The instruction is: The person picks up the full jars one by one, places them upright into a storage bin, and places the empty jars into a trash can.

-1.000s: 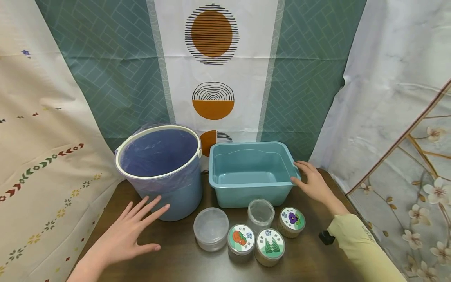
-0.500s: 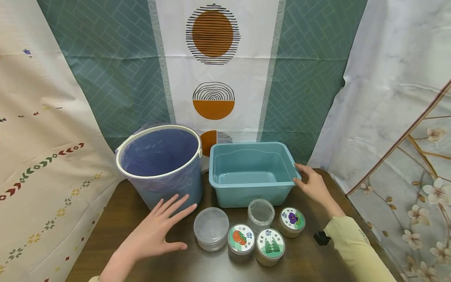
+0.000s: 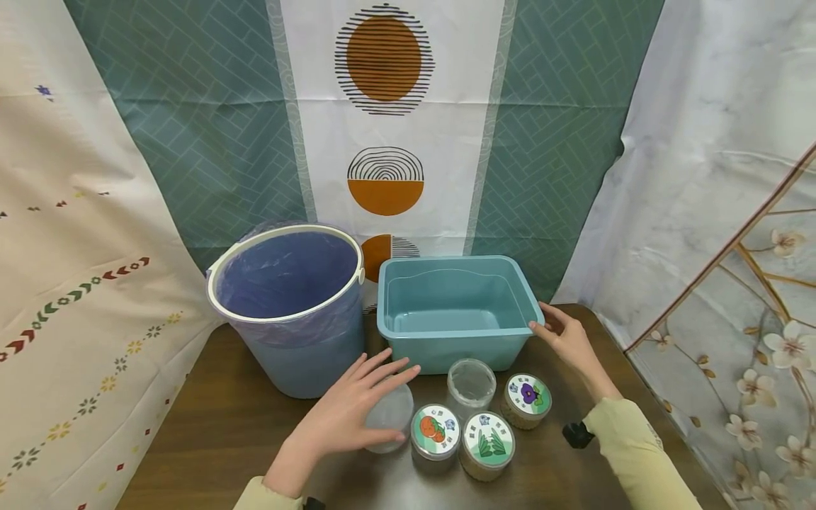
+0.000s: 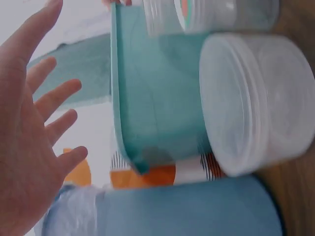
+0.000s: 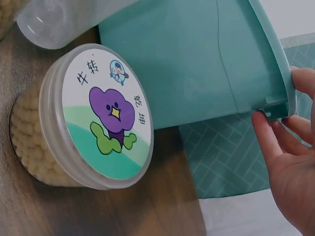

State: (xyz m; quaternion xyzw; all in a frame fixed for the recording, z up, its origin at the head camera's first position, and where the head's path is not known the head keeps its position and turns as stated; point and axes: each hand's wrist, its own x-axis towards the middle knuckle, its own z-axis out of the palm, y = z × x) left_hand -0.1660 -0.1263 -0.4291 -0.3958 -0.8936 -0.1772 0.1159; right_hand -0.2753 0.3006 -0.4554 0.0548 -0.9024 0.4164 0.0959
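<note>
My left hand [image 3: 344, 411] hovers over a round clear plastic jar [image 3: 397, 407] with a plain frosted lid, its fingers spread and partly covering the jar in the head view. In the left wrist view, a gap shows between palm and jar [image 4: 256, 103]. On the other side, my right hand [image 3: 570, 350] grips the right rim of a teal plastic basin [image 3: 423, 354]. Thumb and fingers meet the basin's rim corner [image 5: 275, 105] in the right wrist view. The basin holds nothing visible.
A blue bucket [image 3: 319, 361] with a liner stands left of the basin. In front sit a clear jar [image 3: 472, 386], a tomato-label jar [image 3: 435, 432], a green-leaf-label jar [image 3: 487, 443] and a purple-flower-label jar [image 3: 528, 397] of beige pellets. Patterned cloths [image 3: 561, 142] hang around the table.
My left hand has moved right, from in front of the bucket to over the plain-lidded jar. My right hand has stayed at the basin's rim, shifting slightly downward along it.
</note>
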